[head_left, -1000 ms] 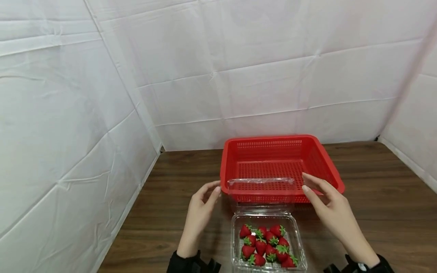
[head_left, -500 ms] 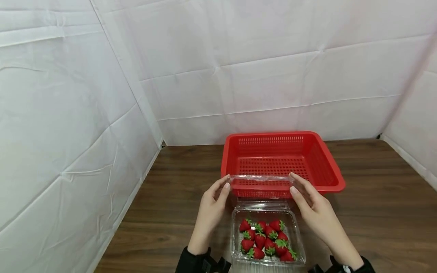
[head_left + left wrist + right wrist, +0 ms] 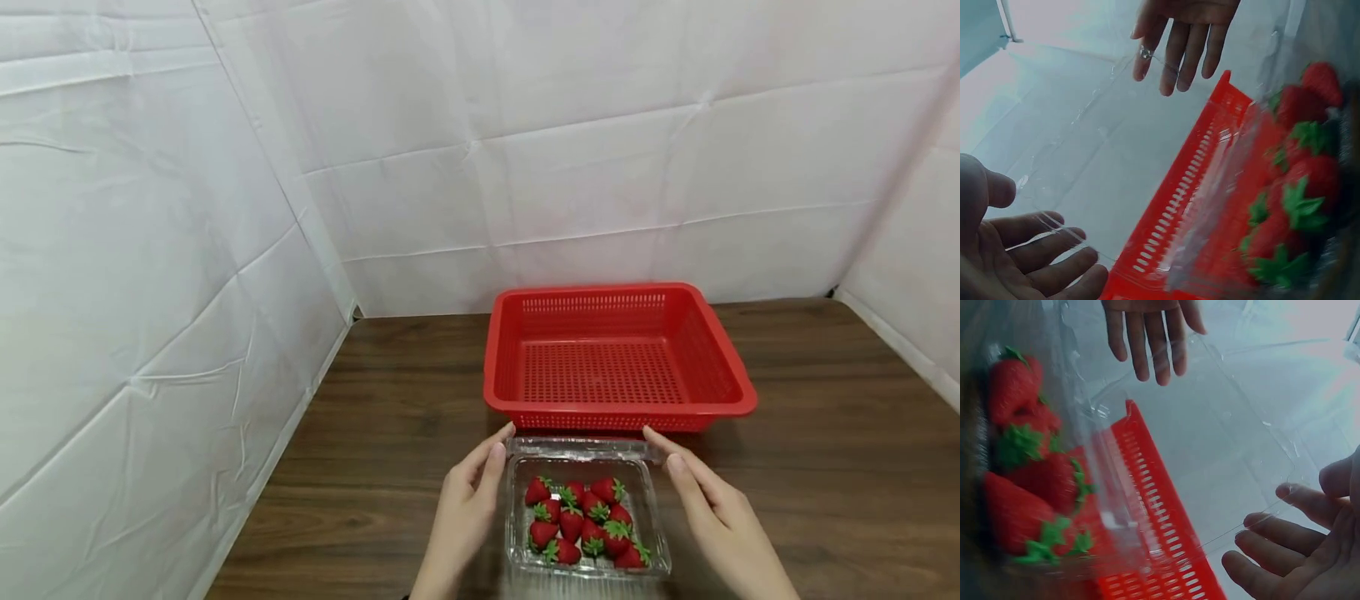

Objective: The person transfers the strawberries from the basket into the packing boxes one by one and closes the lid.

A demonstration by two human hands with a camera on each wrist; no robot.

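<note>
Both hands have straight, relaxed fingers: the left hand (image 3: 467, 500) and right hand (image 3: 708, 500) touch the lid (image 3: 577, 448) at its two ends, gripping nothing. The lid is folded down over the strawberry box (image 3: 587, 517), just in front of the red basket (image 3: 615, 358) on the table (image 3: 390, 433).

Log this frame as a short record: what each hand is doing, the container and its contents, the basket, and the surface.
left hand: fingers straight, tips at the left edge of the clear lid
right hand: fingers straight, tips at the lid's right edge
clamshell box: clear plastic, on the table, lid lowered over it; whether it is latched cannot be told
strawberries: red with green tops, clustered inside the box
red basket: perforated, nothing in it, just behind the box
table: dark wood grain
backdrop: white sheeting on three sides
</note>
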